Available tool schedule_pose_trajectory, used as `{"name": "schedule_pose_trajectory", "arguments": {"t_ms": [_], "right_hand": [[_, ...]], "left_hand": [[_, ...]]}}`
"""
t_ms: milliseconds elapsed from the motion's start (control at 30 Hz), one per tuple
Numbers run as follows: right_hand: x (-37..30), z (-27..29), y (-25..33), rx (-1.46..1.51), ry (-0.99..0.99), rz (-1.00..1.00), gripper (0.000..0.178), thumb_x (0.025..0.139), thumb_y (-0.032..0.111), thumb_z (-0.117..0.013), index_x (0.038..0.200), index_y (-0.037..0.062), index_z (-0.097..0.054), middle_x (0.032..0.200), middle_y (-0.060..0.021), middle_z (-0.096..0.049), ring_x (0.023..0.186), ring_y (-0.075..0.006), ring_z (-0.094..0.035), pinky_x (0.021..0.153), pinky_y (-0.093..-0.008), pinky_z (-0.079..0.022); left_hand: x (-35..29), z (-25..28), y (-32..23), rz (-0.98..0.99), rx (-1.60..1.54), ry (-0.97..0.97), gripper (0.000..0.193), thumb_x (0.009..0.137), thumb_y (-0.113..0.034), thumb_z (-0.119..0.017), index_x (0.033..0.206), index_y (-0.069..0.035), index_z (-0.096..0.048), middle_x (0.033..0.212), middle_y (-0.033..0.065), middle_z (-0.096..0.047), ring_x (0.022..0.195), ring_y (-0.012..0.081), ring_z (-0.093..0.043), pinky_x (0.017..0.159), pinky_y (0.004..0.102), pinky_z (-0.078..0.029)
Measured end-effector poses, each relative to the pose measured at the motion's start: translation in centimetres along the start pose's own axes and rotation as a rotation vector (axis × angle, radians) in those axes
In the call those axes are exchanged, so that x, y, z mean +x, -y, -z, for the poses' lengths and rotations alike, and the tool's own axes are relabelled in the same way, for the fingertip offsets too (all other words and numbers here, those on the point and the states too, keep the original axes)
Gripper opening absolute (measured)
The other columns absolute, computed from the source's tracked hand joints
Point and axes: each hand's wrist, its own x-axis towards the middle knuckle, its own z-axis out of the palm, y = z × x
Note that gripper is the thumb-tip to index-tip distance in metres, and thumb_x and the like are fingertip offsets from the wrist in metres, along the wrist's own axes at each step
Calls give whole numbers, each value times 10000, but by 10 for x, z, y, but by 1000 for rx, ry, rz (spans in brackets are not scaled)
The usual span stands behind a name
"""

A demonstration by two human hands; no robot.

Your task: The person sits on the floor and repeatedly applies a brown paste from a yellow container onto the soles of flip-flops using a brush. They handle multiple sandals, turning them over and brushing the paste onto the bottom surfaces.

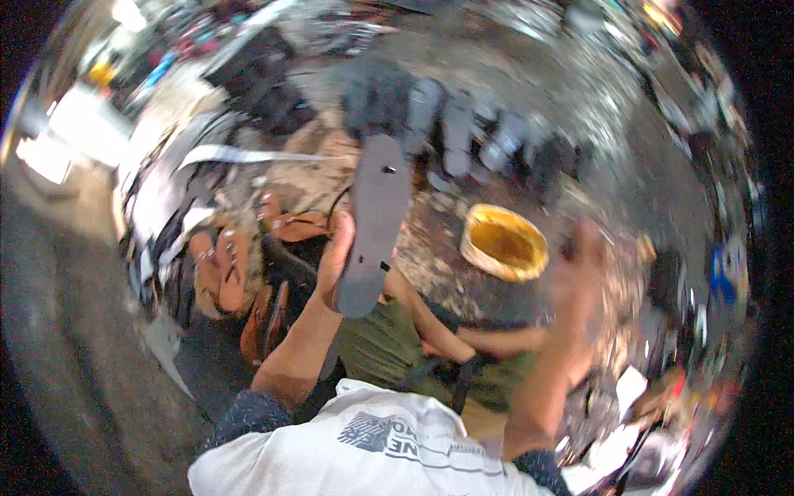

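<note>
In the middle of the head view, my left hand (334, 256) grips a dark grey sandal sole (379, 215) by its edge. The sole stands lengthwise with its flat face toward me, and short black strap ends poke through it. My fingers behind it are mostly hidden. Off to the right, my right hand (581, 260) is raised and smeared by motion, so its fingers do not show clearly. Nearest to it is a round yellow tub (506, 243) with a crusted rim and amber-brown stuff inside.
Several dark soles (456, 132) lie in a row on the ground beyond the tub. Brown sandals (231, 269) are heaped at my left. A pale strip (248, 155) stretches across the far left clutter. Scraps (633, 388) lie at the right, and my crossed legs (380, 343) are below.
</note>
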Motion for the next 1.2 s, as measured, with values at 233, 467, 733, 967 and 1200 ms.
{"name": "schedule_pose_trajectory", "arguments": {"t_ms": [233, 467, 733, 967, 1200], "right_hand": [[-28, -68, 75, 792, 327, -301, 435, 953, 352, -749, 1197, 0, -667, 1078, -44, -712, 963, -118, -634, 892, -287, -503], [-23, -64, 50, 770, 498, -509, 440, 971, 341, -726, 1216, -19, -665, 1075, -51, -713, 934, -100, -635, 861, -269, -514], [-27, -70, 42, 885, 471, -386, 397, 992, 322, -706, 1202, -9, -638, 1041, -64, -718, 858, -97, -662, 751, -261, -544], [-30, -70, 45, 917, 512, -371, 414, 992, 330, -702, 1218, -9, -629, 1031, -66, -717, 874, -123, -670, 693, -263, -556], [-39, -55, 64, 459, 447, -61, 374, 960, 196, -756, 1241, -12, -623, 1127, -36, -691, 1036, -114, -624, 911, -282, -499]], "left_hand": [[7, -42, 40, 85, -275, 131, 735, 1052, -627, -368, 1460, -21, -452, 1319, 235, -629, 1005, 327, -707, 815, 466, -627], [-17, -61, 44, 173, -366, 215, 621, 1079, -535, -372, 1426, -35, -497, 1335, 185, -627, 1115, 347, -682, 937, 504, -592], [-33, -58, 74, 333, -428, 158, 680, 1083, -553, -342, 1547, -59, -399, 1514, 185, -506, 1402, 325, -495, 1166, 549, -396], [-34, -61, 69, 180, -325, 289, 750, 1043, -607, -400, 1588, -100, -314, 1626, 150, -350, 1485, 384, -349, 1179, 616, -346], [-10, -39, 66, 145, -231, 161, 505, 1070, -494, -475, 1488, -213, -442, 1418, 67, -559, 1263, 231, -591, 1053, 512, -533]]}}
